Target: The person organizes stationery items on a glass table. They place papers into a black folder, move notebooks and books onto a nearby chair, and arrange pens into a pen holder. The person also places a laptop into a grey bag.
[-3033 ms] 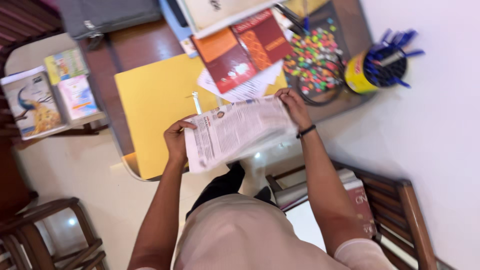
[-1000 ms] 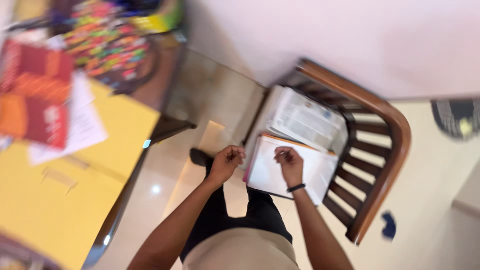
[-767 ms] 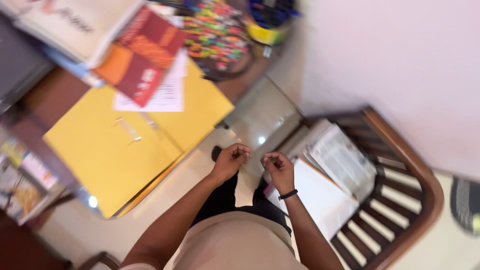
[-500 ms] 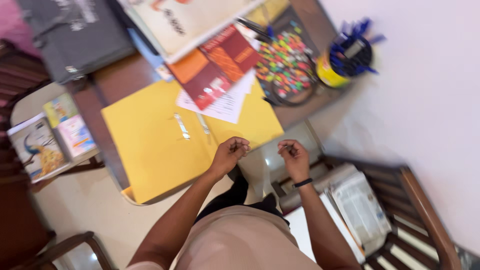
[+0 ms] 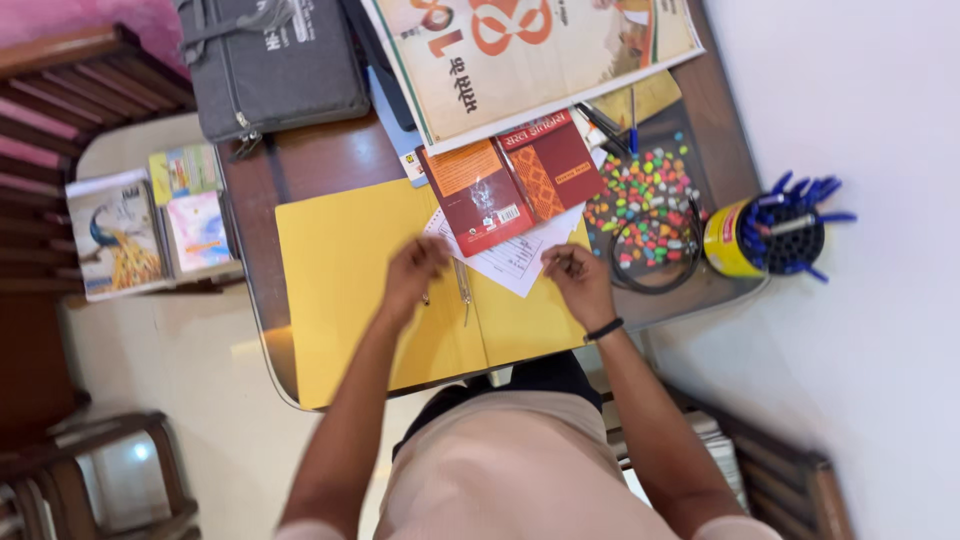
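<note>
Plain white wall (image 5: 860,90) on one side, shiny cream floor (image 5: 170,370). Dark wooden chairs (image 5: 100,480) sit around the glass-topped brown table (image 5: 300,165).

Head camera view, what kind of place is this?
Probably an office or study desk: an open yellow file folder under both hands, a maroon booklet on loose papers, and a yellow holder of blue pens.

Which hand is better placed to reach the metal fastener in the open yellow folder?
Left. The left hand hovers right beside the metal fastener on the yellow folder; the right hand is farther off, by the white sheets.
</note>
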